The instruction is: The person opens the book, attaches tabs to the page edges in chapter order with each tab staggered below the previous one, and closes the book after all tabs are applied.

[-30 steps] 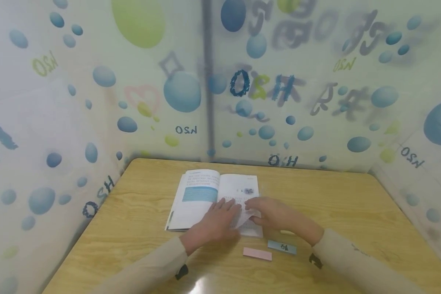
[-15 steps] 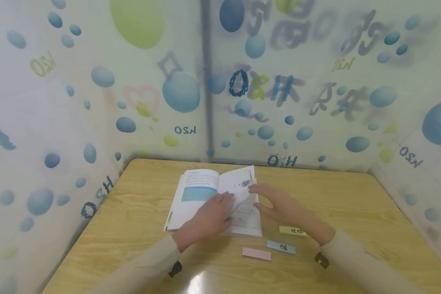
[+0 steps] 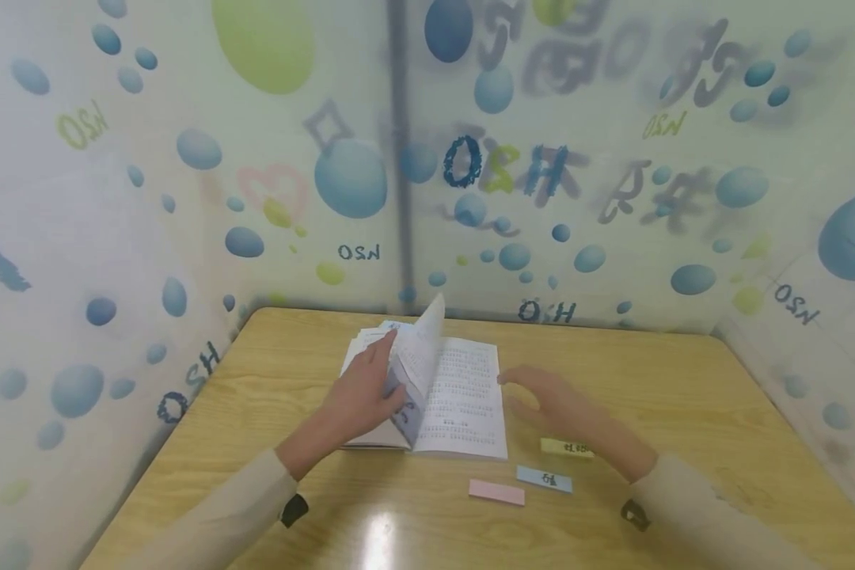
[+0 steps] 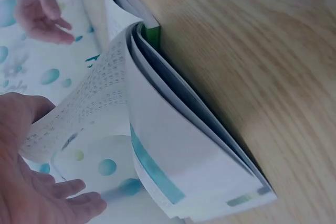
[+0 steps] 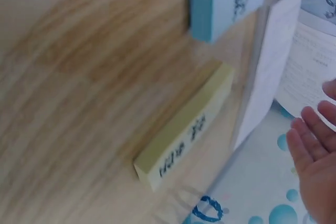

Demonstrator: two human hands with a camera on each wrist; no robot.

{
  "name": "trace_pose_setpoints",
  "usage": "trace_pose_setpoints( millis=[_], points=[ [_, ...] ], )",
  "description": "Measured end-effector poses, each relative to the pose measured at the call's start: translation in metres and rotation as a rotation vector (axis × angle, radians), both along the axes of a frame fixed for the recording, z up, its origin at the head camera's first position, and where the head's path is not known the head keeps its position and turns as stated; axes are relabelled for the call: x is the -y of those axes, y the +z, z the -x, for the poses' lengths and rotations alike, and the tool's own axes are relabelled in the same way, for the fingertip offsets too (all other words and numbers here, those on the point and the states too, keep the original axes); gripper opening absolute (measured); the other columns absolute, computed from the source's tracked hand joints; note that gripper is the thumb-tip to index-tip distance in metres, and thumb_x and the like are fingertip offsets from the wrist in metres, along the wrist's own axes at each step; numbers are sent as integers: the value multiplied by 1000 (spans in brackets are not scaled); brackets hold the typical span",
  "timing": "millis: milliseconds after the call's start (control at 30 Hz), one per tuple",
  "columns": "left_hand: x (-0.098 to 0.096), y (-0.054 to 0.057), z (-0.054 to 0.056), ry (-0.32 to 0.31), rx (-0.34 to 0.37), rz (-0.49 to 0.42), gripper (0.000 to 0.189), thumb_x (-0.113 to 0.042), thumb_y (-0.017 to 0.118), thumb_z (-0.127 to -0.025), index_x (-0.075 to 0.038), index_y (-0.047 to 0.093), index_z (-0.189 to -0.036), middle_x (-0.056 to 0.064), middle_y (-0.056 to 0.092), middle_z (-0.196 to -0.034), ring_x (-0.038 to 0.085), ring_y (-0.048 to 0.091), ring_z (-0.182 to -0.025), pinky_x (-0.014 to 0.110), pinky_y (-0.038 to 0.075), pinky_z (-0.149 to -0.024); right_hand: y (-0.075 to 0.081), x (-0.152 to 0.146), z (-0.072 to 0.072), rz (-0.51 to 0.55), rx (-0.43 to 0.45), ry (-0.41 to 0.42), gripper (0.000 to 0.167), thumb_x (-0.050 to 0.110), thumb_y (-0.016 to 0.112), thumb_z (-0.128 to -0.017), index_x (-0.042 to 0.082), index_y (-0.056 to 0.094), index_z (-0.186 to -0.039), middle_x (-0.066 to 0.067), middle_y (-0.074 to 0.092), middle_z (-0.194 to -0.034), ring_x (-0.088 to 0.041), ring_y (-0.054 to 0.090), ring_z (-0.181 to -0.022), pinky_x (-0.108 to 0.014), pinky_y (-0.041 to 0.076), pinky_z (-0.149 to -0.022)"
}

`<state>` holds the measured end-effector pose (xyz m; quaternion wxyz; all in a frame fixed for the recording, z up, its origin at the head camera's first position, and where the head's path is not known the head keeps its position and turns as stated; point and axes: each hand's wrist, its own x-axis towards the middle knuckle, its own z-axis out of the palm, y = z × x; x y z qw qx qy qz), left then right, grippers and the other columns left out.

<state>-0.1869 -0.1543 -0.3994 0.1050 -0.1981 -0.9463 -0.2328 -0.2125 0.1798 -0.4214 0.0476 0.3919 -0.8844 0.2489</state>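
A book (image 3: 463, 404) lies on the wooden table with printed pages facing up. Between its halves a page (image 3: 423, 340) stands raised and curved, leaning to the left. My left hand (image 3: 356, 400) is over the left half, fingers extended, its thumb against the turning pages; in the left wrist view the thumb touches the curled page (image 4: 89, 98). Just off the book's right edge hovers my right hand (image 3: 570, 416), fingers loosely bent, holding nothing. A blue paper slip (image 3: 394, 324) shows at the top of the left pages.
Near the book's lower right lie three small oblong pads: a pink one (image 3: 496, 492), a blue one (image 3: 545, 479) with handwriting, and a yellow one (image 3: 566, 448) with handwriting, partly behind the right forearm. Patterned walls (image 3: 577, 237) rise behind and beside the table (image 3: 648, 380).
The page lifted at the right has swung over to the left, baring a text page on the right. My left hand moved left with it; my right hand drew slightly right, off the book.
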Motion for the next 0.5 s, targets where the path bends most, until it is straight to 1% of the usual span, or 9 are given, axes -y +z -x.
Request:
trace_pose_setpoints(
  millis=[67, 133, 200, 300, 367, 400, 467, 500],
  points=[
    [5, 0, -2, 31, -9, 9, 86, -15, 72, -88, 9, 23, -155, 32, 42, -147, 45, 52, -122, 54, 46, -99, -4, 5, -3, -67, 103, -4, 35, 14, 68, -99, 5, 63, -132, -7, 62, -134, -27, 55, -127, -47, 45, -105],
    [9, -2, -4, 72, -24, 32, 91, -16, 75, -86, 8, 21, -155, 32, 40, -148, 46, 49, -125, 55, 44, -102, -9, 10, -5, -129, 157, 11, 38, 20, 67, -100, 5, 61, -135, -7, 59, -139, -27, 52, -131, -47, 42, -108],
    [13, -3, -6, 109, -54, 73, 95, -18, 78, -85, 8, 20, -155, 32, 36, -150, 48, 44, -131, 57, 41, -106, -13, 15, -6, -159, 168, 43, 40, 22, 67, -100, 5, 61, -135, -10, 58, -141, -29, 50, -133, -48, 40, -109],
    [17, -8, -7, 129, -130, 153, 98, -19, 81, -80, 5, 23, -156, 32, 32, -153, 51, 35, -137, 61, 35, -109, -18, 19, -8, -171, 171, 73, 44, 22, 69, -98, 3, 59, -137, -14, 54, -145, -32, 47, -135, -49, 37, -111],
    [19, -14, -7, 113, -167, 222, 97, -19, 81, -79, 2, 27, -157, 32, 30, -156, 53, 30, -140, 64, 32, -109, -20, 21, -10, -179, 204, 71, 49, 26, 69, -98, 4, 57, -140, -12, 50, -150, -31, 43, -139, -48, 34, -113],
    [19, -17, -7, 91, -175, 252, 95, -19, 81, -79, 0, 29, -157, 31, 29, -157, 54, 28, -141, 66, 30, -109, -21, 22, -10, -193, 225, 65, 52, 29, 69, -98, 6, 56, -143, -10, 47, -153, -29, 40, -141, -47, 32, -115],
    [17, -23, -8, 21, -169, 288, 88, -17, 79, -81, -2, 35, -156, 30, 28, -158, 55, 24, -143, 69, 27, -109, -22, 24, -11, -209, 276, 61, 57, 35, 70, -97, 10, 54, -146, -7, 40, -158, -27, 34, -145, -46, 28, -116],
    [15, -25, -9, -25, -153, 298, 82, -17, 77, -84, -4, 38, -155, 28, 29, -159, 55, 22, -143, 69, 26, -110, -22, 25, -11, -221, 296, 60, 59, 38, 69, -97, 12, 53, -147, -5, 37, -160, -26, 31, -147, -46, 26, -117]
  ],
)
